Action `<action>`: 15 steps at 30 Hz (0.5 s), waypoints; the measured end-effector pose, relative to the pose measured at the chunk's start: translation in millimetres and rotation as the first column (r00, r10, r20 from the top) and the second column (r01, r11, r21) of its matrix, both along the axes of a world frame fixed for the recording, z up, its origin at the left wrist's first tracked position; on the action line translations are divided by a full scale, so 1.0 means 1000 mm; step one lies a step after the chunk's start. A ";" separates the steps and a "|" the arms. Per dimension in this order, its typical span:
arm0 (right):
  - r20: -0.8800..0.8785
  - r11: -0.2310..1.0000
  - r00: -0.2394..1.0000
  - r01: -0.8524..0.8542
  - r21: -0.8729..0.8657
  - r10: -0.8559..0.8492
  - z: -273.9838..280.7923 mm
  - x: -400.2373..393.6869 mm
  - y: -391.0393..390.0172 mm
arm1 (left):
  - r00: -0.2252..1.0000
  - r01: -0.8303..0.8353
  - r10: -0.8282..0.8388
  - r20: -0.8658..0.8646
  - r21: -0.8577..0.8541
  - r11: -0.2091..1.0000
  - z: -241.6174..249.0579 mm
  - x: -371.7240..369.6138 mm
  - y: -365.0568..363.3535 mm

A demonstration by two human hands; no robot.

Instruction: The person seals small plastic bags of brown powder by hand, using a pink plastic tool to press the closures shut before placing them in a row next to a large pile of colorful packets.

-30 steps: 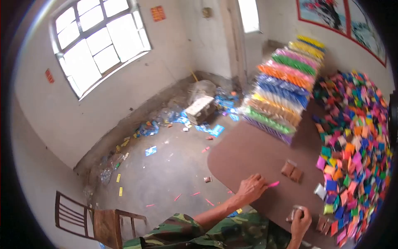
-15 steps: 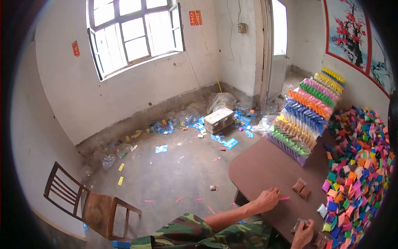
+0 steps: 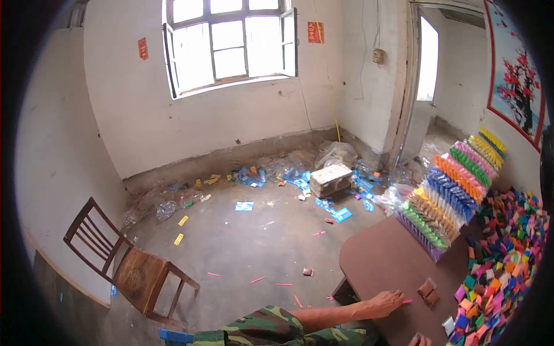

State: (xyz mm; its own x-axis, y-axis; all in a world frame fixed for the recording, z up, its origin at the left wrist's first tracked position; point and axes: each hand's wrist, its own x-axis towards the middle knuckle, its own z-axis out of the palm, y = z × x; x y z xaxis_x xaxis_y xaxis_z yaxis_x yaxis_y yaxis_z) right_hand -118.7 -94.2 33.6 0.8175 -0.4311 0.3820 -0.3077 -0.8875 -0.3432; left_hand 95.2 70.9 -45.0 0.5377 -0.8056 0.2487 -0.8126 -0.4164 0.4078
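Observation:
My left hand (image 3: 390, 303) is closed over the brown table, and a thin pink plastic stick (image 3: 407, 301) pokes out past its fingers. To the right of it lie small brown packets (image 3: 428, 293) in clear wrap, side by side and apart from the hand. At the bottom edge shows only the upper part of my right hand (image 3: 421, 340), its fingers bent together. What it holds is cut off by the frame. A whitish packet (image 3: 448, 326) rests to the right of this hand, near the heap of coloured packets (image 3: 496, 288).
Rows of bagged coloured packets (image 3: 450, 196) stand stacked on the brown table (image 3: 375, 254). A wooden chair (image 3: 138, 271) is at the left. Pink sticks, blue cards and plastic bags litter the floor around a concrete block (image 3: 330, 180). A doorway opens at back right.
The view has swung left and upward, so everything sits further right and lower. My right hand, seen earlier with a small clear packet, is now mostly out of frame. My left hand keeps the pink stick.

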 end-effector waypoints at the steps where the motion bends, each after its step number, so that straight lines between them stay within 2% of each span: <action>1: 0.022 0.999 0.999 -0.026 -0.034 0.027 -0.004 -0.001 0.001 | 1.000 -0.005 0.005 -0.011 -0.040 0.999 0.001 0.002 -0.001; 3: 0.026 0.986 0.998 -0.061 -0.154 0.066 -0.023 -0.004 -0.008 | 0.999 -0.012 0.007 -0.036 -0.119 0.993 -0.005 0.003 -0.005; 6: 0.062 0.961 0.990 -0.105 -0.256 0.124 -0.010 -0.005 0.004 | 1.000 -0.011 0.009 -0.013 -0.103 0.995 -0.010 0.003 -0.007; 12: 0.079 0.964 0.987 -0.121 -0.236 0.143 -0.012 -0.004 0.000 | 0.997 -0.074 0.071 -0.026 -0.146 0.986 -0.018 -0.002 -0.009; 15: 0.056 0.968 0.990 -0.115 -0.221 0.131 -0.003 -0.001 0.001 | 0.991 -0.123 0.118 -0.057 -0.095 0.988 -0.010 -0.005 -0.010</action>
